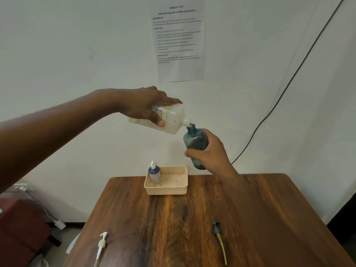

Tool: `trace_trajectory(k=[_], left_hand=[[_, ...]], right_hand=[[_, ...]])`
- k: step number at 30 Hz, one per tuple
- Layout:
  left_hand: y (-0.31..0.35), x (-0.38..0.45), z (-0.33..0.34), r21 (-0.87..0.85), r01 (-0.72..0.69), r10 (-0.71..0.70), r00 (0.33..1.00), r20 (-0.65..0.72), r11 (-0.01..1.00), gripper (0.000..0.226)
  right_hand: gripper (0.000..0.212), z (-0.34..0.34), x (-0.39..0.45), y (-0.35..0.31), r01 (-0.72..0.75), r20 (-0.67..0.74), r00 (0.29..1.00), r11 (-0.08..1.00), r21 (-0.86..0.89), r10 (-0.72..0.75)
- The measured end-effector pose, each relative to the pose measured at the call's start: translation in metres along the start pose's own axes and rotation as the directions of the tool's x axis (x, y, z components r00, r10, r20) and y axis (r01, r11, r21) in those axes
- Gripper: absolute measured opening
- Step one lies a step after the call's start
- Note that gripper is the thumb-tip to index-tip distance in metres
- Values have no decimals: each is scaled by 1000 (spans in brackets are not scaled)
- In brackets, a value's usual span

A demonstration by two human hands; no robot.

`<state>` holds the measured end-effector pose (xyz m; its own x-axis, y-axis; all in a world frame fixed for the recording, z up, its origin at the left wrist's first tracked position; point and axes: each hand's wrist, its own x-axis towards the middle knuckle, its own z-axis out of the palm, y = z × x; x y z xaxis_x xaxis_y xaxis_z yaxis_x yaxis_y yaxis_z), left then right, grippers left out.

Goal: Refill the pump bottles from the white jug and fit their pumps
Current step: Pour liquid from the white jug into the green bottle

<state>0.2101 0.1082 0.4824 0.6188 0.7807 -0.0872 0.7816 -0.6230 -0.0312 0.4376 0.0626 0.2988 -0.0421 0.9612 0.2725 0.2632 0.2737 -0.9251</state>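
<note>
Two hands are raised above a wooden tabletop, pouring. Our left hand is wrapped around a white jug, fingers over the top and thumb pressed on its label, tipping it so the spout points down and to the right. Our right hand is closed around the lower half of a blue-green bottle, held tilted with its open neck touching the jug's spout.

We judge the task to be roughly at its middle. One dark bottle with a white pump already fitted stands upright in the left corner of a cream basket at the far edge of the tabletop, so that one looks finished. The bottle in hand is being filled and has no pump yet. Two loose pumps lie near us on the tabletop, well apart: a white pump at the left and a dark pump with a yellow tube at the right (the dark one seems the match for the bottle in hand).

We cannot make out any stream of liquid or the fill level through the tinted plastic. The white pump's tube runs out of view at the bottom edge. No bottle for it is in sight. A printed sheet hangs on the wall; its small text is hard to read.
</note>
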Motion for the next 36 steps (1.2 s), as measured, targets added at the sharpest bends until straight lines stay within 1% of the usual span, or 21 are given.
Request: trace_trajectory(k=[5,8,12,15,19,23,26,31,36], left_hand=[[2,0,-5,22,-3,2,1000,14,1000,91],[1,0,-5,12,-7,7,1000,8,1000,88],[0,0,-6,13,-18,18,1000,5,1000,84],[1,-1,-7,21,-12,12,1000,7,1000,89],[-2,-1,-6,7,-18,18,1000,5,1000,84],[-1,-3,-6,10,-9,9,1000,8,1000,89],[-3,-3,-5,7,-7,7,1000,3,1000,82],[-3,-3,-4,4,8,-8,1000,-6,1000,82],[-4,-4,-5,12,10,-10,1000,-7,1000,82]], right_hand=[[70,-1,2,-1,0,-4,1000,1000,-10,-1],[71,-1,2,-1,-2,-2,1000,1000,-16,2],[61,-1,2,-1,-14,-8,1000,1000,-20,14],[62,0,1,-3,-17,-10,1000,1000,-23,17],[63,1,1,-3,-12,-5,1000,1000,-17,12],[60,1,1,-3,-16,-2,1000,1000,-9,16],[59,1,1,-4,-10,-2,1000,1000,-1,10],[69,3,1,-3,0,-5,1000,1000,1,0],[69,3,3,-3,2,-4,1000,1000,3,-2]])
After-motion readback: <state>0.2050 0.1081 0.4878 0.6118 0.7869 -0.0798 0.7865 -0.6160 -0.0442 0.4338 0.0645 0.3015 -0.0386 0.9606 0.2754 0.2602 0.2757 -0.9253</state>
